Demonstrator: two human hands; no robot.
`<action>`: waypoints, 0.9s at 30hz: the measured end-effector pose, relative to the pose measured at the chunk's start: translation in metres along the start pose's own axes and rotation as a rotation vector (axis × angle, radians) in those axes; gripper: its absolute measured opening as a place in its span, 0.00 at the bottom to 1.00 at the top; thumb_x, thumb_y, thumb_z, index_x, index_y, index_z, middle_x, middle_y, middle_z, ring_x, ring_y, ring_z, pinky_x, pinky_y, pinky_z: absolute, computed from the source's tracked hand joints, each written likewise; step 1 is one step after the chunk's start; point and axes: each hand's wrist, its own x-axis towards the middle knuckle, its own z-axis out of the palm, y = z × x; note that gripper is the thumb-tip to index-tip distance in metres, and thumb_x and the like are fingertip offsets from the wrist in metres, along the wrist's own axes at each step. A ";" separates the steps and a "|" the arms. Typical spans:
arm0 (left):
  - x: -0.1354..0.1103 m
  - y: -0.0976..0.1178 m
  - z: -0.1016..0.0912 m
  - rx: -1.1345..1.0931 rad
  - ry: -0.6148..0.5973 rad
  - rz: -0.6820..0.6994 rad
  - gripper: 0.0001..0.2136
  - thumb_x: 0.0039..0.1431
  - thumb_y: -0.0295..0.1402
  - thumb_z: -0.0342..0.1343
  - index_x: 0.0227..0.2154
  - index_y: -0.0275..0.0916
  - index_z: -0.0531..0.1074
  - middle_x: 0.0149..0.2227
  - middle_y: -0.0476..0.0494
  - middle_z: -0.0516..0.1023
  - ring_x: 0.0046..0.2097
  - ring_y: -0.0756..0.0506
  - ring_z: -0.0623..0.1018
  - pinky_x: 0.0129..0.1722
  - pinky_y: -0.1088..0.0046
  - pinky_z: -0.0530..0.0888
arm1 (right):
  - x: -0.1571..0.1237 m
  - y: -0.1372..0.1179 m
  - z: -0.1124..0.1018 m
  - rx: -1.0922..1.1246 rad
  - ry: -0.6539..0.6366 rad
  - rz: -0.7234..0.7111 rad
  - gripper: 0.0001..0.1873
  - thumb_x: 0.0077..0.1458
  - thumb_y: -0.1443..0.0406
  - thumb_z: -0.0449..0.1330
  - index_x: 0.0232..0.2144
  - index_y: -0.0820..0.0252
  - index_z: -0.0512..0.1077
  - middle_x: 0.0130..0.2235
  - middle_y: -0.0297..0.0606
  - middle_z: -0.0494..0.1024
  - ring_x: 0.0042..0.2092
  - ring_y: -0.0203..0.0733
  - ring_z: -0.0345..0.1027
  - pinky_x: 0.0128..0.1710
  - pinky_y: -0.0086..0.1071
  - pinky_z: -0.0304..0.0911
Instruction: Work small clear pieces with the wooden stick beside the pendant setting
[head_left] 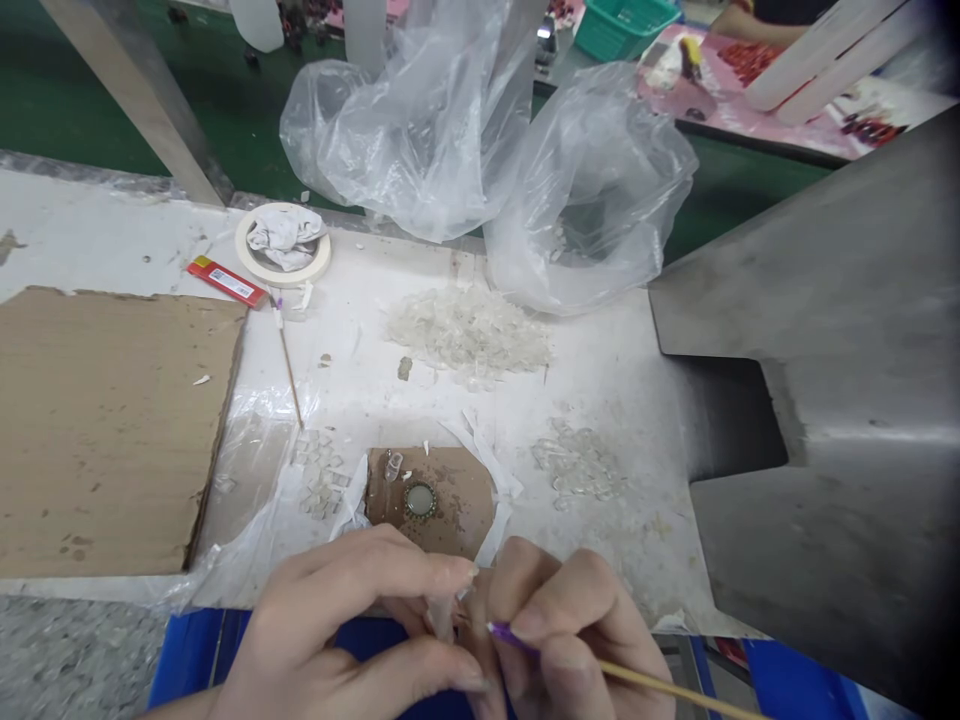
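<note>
My left hand (pixel 352 630) pinches a small clear plastic piece (pixel 444 618) between thumb and forefinger at the near table edge. My right hand (pixel 577 630) touches it and grips a thin wooden stick with a purple tip (pixel 637 678). Just beyond the fingers lies a small brown cardboard piece (pixel 457 490) carrying a round metal-rimmed part (pixel 420 499) and a small clear piece (pixel 392 465).
Piles of clear plastic bits lie at the centre (pixel 469 330), right (pixel 577 465) and left (pixel 319 475). A cardboard sheet (pixel 105 430), a tape roll (pixel 283 245), a red box (pixel 226 281), a second stick (pixel 289 365), clear bags (pixel 592 190) and a grey metal housing (pixel 825 400) surround them.
</note>
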 end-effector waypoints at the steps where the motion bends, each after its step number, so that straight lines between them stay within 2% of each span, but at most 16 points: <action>1: 0.000 0.001 -0.001 -0.025 -0.009 -0.028 0.16 0.55 0.26 0.73 0.44 0.49 0.84 0.29 0.50 0.86 0.28 0.49 0.83 0.32 0.84 0.81 | 0.002 0.001 -0.005 0.020 -0.020 -0.023 0.09 0.70 0.57 0.56 0.41 0.44 0.77 0.26 0.28 0.64 0.17 0.31 0.55 0.17 0.28 0.52; 2: 0.001 0.001 -0.001 -0.054 -0.020 -0.060 0.17 0.55 0.24 0.73 0.45 0.51 0.84 0.31 0.51 0.86 0.30 0.50 0.84 0.33 0.84 0.82 | 0.004 0.001 -0.010 0.029 -0.029 -0.046 0.11 0.70 0.56 0.54 0.43 0.43 0.77 0.26 0.28 0.66 0.16 0.30 0.55 0.16 0.28 0.53; 4: 0.002 0.003 -0.002 -0.124 -0.046 -0.130 0.19 0.54 0.21 0.72 0.45 0.53 0.84 0.34 0.52 0.86 0.31 0.51 0.85 0.33 0.87 0.81 | 0.007 0.002 -0.019 -0.027 0.000 -0.082 0.15 0.71 0.55 0.52 0.46 0.44 0.79 0.27 0.30 0.72 0.19 0.33 0.61 0.19 0.29 0.60; 7: 0.003 0.004 -0.001 -0.264 -0.066 -0.263 0.23 0.54 0.16 0.69 0.43 0.56 0.85 0.36 0.56 0.87 0.35 0.51 0.87 0.36 0.88 0.81 | 0.012 0.002 -0.026 -0.244 0.022 -0.029 0.09 0.68 0.62 0.60 0.42 0.46 0.82 0.32 0.34 0.78 0.31 0.37 0.70 0.32 0.31 0.68; 9: 0.003 0.004 -0.001 -0.380 -0.080 -0.352 0.25 0.55 0.15 0.67 0.43 0.58 0.84 0.37 0.59 0.88 0.38 0.50 0.87 0.40 0.86 0.82 | 0.014 0.001 -0.026 -0.292 -0.014 0.040 0.07 0.64 0.65 0.65 0.38 0.46 0.83 0.34 0.34 0.78 0.34 0.38 0.70 0.34 0.31 0.67; 11: 0.003 0.004 0.000 -0.461 -0.110 -0.412 0.25 0.56 0.14 0.66 0.44 0.58 0.84 0.37 0.59 0.88 0.39 0.49 0.87 0.42 0.85 0.82 | 0.017 0.001 -0.024 -0.247 -0.052 0.074 0.06 0.62 0.64 0.67 0.36 0.44 0.84 0.33 0.33 0.76 0.32 0.38 0.68 0.32 0.31 0.63; 13: 0.002 0.003 0.000 -0.484 -0.113 -0.422 0.24 0.55 0.15 0.68 0.44 0.57 0.84 0.36 0.58 0.88 0.38 0.49 0.88 0.41 0.85 0.82 | 0.019 0.001 -0.022 -0.193 -0.068 0.065 0.06 0.61 0.62 0.67 0.35 0.43 0.84 0.29 0.33 0.74 0.29 0.38 0.64 0.28 0.32 0.59; 17: 0.000 0.002 -0.002 -0.383 -0.078 -0.332 0.22 0.55 0.19 0.71 0.45 0.57 0.84 0.34 0.57 0.88 0.34 0.49 0.88 0.38 0.85 0.83 | 0.021 0.000 -0.021 -0.172 -0.109 0.046 0.06 0.61 0.62 0.68 0.36 0.42 0.85 0.27 0.33 0.72 0.27 0.39 0.62 0.26 0.33 0.56; 23: 0.005 0.007 -0.004 -0.036 -0.083 -0.031 0.23 0.53 0.25 0.74 0.50 0.56 0.82 0.37 0.55 0.89 0.33 0.49 0.87 0.39 0.87 0.81 | 0.023 0.000 -0.027 -0.254 -0.174 -0.017 0.10 0.63 0.64 0.65 0.41 0.40 0.84 0.29 0.33 0.73 0.28 0.38 0.63 0.26 0.32 0.58; 27: 0.008 0.009 -0.008 0.082 -0.122 0.070 0.18 0.59 0.33 0.71 0.52 0.52 0.81 0.36 0.50 0.89 0.31 0.49 0.86 0.38 0.86 0.80 | 0.025 -0.001 -0.036 -0.299 -0.233 -0.117 0.10 0.64 0.64 0.64 0.44 0.42 0.82 0.29 0.33 0.72 0.29 0.39 0.64 0.26 0.32 0.59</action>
